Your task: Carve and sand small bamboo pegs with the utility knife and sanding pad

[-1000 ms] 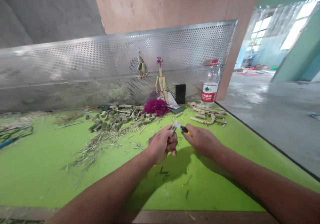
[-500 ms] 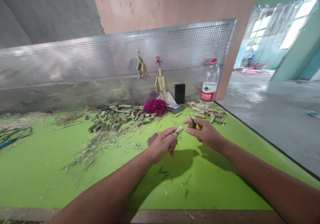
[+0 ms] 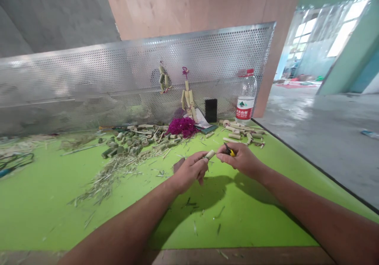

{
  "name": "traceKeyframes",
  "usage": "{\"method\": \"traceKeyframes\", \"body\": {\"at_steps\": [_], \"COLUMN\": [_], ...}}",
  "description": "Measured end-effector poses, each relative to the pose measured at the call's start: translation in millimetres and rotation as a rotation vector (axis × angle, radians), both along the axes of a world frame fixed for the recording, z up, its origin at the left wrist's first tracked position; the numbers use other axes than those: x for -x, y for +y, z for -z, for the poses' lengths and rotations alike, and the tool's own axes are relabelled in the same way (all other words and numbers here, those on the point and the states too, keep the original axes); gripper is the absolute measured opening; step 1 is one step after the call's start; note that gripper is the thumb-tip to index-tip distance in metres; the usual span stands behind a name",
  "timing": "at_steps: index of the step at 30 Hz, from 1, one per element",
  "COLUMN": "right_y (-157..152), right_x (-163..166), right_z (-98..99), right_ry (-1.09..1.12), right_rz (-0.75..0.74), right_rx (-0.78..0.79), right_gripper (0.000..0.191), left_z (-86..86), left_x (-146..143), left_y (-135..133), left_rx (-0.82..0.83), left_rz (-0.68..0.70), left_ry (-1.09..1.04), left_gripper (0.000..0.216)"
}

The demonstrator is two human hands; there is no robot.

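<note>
My left hand (image 3: 191,172) is closed around a short pale bamboo piece (image 3: 210,154), whose cut end points up and right toward my other hand. In my right hand (image 3: 244,159) is a knife (image 3: 231,151) with a yellow-and-black handle, its dark tip slanting up and left. My right thumb and forefinger come together close to the bamboo's end; whether they touch it I cannot tell. A brown block (image 3: 178,164) lies on the green tabletop (image 3: 251,225) just behind my left hand, partly hidden by it.
Bamboo shavings (image 3: 103,182) and cut green bamboo pieces (image 3: 127,142) lie left of centre. Behind are purple cord (image 3: 182,126), a jointed bamboo figure (image 3: 188,97), a black phone-like slab (image 3: 211,110) and a water bottle (image 3: 246,97). Strung bamboo parts (image 3: 239,130) lie at right. A perforated metal panel (image 3: 118,75) stands behind.
My right thumb and forefinger have closed together and moved nearer the bamboo end. The knife has tilted further left in my hand. The whole view has shifted slightly.
</note>
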State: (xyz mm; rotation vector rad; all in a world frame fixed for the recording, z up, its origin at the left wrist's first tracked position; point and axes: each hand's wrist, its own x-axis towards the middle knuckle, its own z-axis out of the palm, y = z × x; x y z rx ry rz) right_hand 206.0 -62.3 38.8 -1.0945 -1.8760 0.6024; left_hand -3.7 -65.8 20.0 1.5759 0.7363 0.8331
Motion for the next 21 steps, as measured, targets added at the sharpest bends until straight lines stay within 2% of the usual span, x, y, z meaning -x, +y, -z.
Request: {"method": "traceKeyframes", "body": {"at_steps": [11,17,21], "right_y": [-2.0,-5.3,-5.5], "right_x": [4.2,2.6,0.2], "right_z": [0.2,-0.5,0.7], "right_ry": [0.036,0.121,0.161], "right_rz": [0.015,0.017,0.018], "right_rx": [0.015,0.097,0.17], "right_gripper": [0.022,0.023,0.043], "left_z": [2.6,-1.8,-3.0], "left_x": [-0.5,-0.7,-0.5], "left_y": [0.9,-2.5,-2.9], "left_rx": [-0.069,-0.043,-0.034], "left_rz": [-0.042,-0.032,-0.042], "left_ry": [0.097,0.092,0.069], "left_gripper": [0.039,0.044,0.049]}}
